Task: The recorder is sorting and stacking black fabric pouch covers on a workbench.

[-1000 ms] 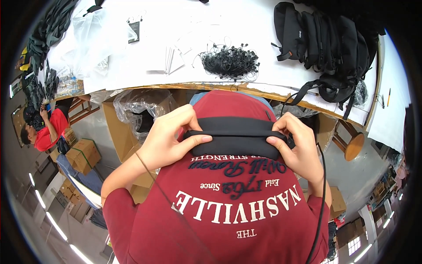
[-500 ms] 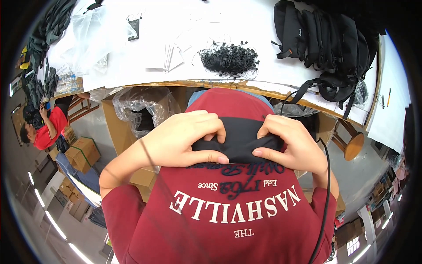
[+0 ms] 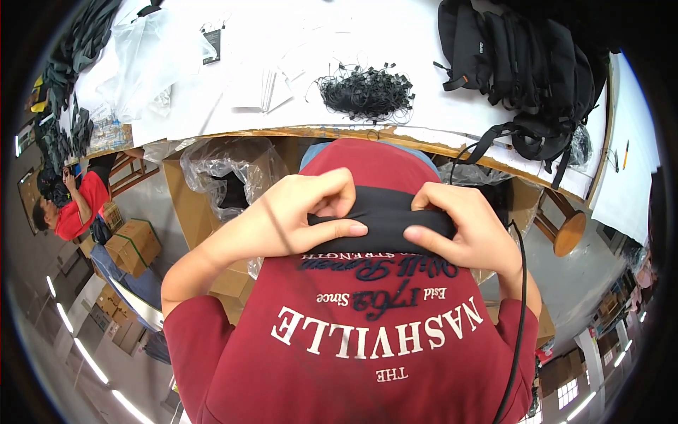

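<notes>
A piece of black fabric (image 3: 385,220), folded into a wide band, is held across the front of my maroon shirt. My left hand (image 3: 311,212) grips its left part, thumb lying along the front and fingers curled over the upper edge. On the other side, my right hand (image 3: 470,230) has fingers hooked over the top and the thumb against the front. Creases run through the cloth beside the left fingers. Whatever lies behind the fabric is hidden.
Beyond my lap stands a white-topped table (image 3: 268,28) with a heap of black cords (image 3: 366,92), black backpacks (image 3: 508,63), clear plastic bags (image 3: 138,63) and paper slips (image 3: 261,92). A cardboard box (image 3: 191,205) sits below. A wooden stool (image 3: 565,233) stands right; a person in red (image 3: 85,205) is far left.
The fabric's lower edge has risen, baring more of the shirt print. My left fingers have lifted and curled further over the top edge; the right hand has shifted slightly.
</notes>
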`<control>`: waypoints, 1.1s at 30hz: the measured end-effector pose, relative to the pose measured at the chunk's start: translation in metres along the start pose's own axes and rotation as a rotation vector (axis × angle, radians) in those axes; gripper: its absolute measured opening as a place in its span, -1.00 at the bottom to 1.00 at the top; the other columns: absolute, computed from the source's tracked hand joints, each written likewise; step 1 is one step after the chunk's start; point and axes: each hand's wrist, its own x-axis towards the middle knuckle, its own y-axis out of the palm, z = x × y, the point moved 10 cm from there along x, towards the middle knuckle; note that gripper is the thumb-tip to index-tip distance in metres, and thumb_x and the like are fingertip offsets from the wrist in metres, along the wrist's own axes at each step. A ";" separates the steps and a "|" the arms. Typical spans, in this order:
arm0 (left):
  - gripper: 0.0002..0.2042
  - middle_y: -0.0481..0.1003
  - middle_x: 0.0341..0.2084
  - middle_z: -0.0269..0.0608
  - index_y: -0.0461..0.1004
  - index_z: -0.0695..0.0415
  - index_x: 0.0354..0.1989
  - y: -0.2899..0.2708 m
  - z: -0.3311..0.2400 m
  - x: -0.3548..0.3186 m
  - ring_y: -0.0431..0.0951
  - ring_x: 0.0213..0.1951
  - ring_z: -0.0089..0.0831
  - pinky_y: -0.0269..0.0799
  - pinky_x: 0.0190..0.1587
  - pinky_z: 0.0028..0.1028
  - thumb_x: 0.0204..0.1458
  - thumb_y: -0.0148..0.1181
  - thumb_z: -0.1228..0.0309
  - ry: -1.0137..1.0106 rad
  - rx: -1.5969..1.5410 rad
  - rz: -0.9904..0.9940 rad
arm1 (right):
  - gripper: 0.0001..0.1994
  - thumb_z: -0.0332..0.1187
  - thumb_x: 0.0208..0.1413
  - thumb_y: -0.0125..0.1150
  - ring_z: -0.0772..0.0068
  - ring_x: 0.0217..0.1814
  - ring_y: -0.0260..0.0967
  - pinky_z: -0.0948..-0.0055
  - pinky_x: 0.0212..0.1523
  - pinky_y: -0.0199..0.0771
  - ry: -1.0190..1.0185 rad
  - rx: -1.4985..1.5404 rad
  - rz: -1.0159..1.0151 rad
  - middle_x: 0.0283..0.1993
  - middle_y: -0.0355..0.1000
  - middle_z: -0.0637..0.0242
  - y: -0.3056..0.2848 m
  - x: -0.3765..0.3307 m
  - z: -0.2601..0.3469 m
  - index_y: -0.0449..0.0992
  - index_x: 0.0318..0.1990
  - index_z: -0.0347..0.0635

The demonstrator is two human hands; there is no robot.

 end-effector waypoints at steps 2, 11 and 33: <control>-0.67 0.29 -0.61 -0.30 0.29 0.13 -0.44 -0.001 0.010 0.000 0.34 -0.52 -0.38 0.26 -0.43 -0.43 0.02 0.31 0.22 -0.067 -0.073 0.023 | -0.68 -0.18 -0.01 0.34 0.14 -0.43 0.41 0.31 -0.44 0.33 0.004 0.009 0.024 -0.50 0.38 0.21 0.003 0.001 -0.005 0.38 -0.41 -0.21; -0.71 0.32 -0.57 -0.24 0.33 0.18 -0.45 -0.001 0.010 -0.013 0.34 -0.48 -0.41 0.26 -0.39 -0.46 0.00 0.33 0.29 0.104 0.073 0.004 | -0.76 -0.33 0.01 0.32 0.12 -0.49 0.40 0.29 -0.49 0.34 -0.130 -0.114 -0.043 -0.53 0.37 0.20 0.005 -0.003 0.007 0.36 -0.39 -0.22; -0.62 0.47 -0.16 -0.20 0.50 0.13 0.02 -0.049 0.014 0.017 0.45 -0.05 -0.38 0.30 0.07 -0.44 -0.01 0.31 0.39 0.377 -0.071 -0.351 | -0.77 -0.35 0.21 0.16 0.78 -0.29 0.35 0.74 -0.31 0.29 0.283 1.088 -0.159 -0.30 0.46 0.45 -0.005 0.024 -0.094 0.37 -0.01 -0.11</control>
